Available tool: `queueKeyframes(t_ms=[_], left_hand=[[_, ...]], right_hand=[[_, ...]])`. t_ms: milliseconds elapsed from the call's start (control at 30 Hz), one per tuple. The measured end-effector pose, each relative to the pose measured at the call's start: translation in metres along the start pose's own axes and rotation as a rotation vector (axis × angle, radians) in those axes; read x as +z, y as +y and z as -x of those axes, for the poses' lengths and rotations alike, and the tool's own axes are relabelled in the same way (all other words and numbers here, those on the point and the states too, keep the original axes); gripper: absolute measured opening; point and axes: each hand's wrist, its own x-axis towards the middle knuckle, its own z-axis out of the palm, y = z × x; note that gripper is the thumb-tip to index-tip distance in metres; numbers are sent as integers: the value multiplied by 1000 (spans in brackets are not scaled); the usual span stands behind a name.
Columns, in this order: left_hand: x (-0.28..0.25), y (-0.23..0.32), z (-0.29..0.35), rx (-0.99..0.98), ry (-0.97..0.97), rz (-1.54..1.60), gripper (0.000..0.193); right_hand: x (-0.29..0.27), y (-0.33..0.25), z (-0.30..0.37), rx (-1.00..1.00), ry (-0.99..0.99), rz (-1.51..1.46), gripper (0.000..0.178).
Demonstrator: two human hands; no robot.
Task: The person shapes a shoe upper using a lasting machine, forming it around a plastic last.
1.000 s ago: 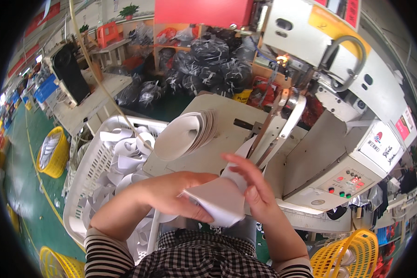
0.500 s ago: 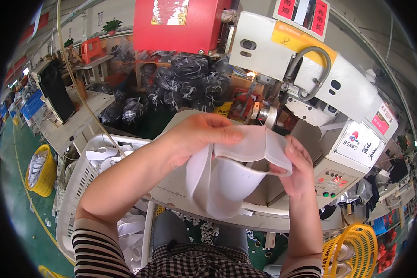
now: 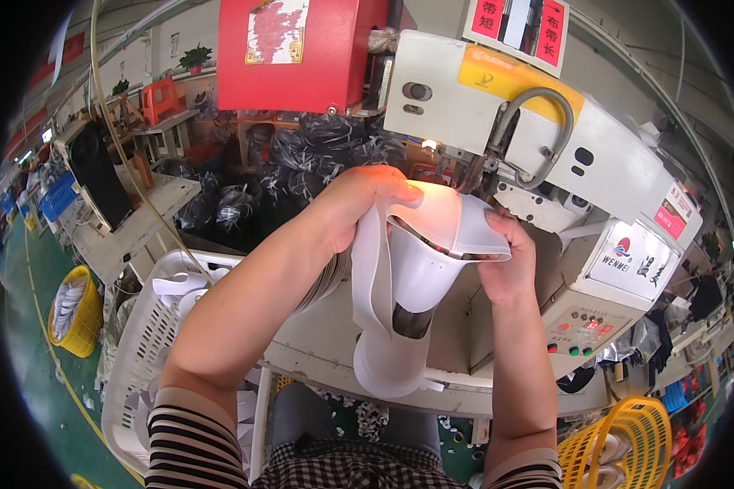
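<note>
Both hands hold what looks like a white shoe upper [image 3: 432, 281], curved and seamed, up against the working end of a machine [image 3: 473, 175]. My left hand [image 3: 375, 191] pinches its upper left edge, thumb on top. At its right end, my right hand [image 3: 510, 257] grips the edge with bent fingers. A warm light falls on the panel between them, across a seam. The upper's strip hangs down on the left. Beneath it a dark shiny metal part [image 3: 412, 322] shows, with a rounded white portion [image 3: 391, 367] lower down; whether that is one piece with it I cannot tell.
A white slatted basket [image 3: 134, 367] of white pieces stands at my left; a yellow basket [image 3: 628, 432] with more is at lower right. The machine's red box [image 3: 302, 81] hangs ahead, and its control panel [image 3: 583, 326] is right of my hand. Black bags [image 3: 326, 138] lie behind.
Both hands have moved the white upper forward, close under the machine head, where its panel is now lit. A dark metal part and a rounded white portion now show below it.
</note>
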Motion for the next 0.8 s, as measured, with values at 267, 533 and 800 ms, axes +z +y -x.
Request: queueKeyframes(t_ms=[267,533,800], left_hand=[[-15,-19,-16,-134,-25,44,18],[-13,-42,-16,-65,-206,136,22],[-14,-45,-24,-83,-303,192,24]], right_hand=[[6,7,-3,122,33,-187,11],[-32,31,7,5,-81,-72,18],[-31,35,8,-46,-23,-44,17]])
